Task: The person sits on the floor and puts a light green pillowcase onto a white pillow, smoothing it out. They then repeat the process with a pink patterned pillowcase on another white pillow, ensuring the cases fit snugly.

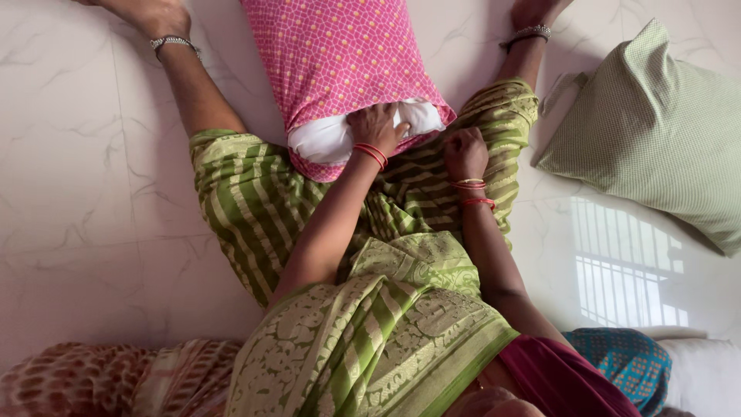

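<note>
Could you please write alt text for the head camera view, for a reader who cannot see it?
Seen from above, a person seated on a white marble floor presses the left hand into the open end of a pink pillowcase over a white pillow, while the right hand grips the case's edge. A green pillow lies to the right.

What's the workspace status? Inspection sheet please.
surface: white marble-look tiled floor, glossy, window reflection at right.
job's things: white pillow partly inside pink patterned pillowcase, lying between the legs.
clutter: green checked covered pillow at right; brown patterned cloth and teal patterned cloth at the bottom.
grippers: left hand pressed on white pillow at the case opening; right hand gripping the pink case edge.
cables: nothing seen.
surroundings: nothing seen.
</note>
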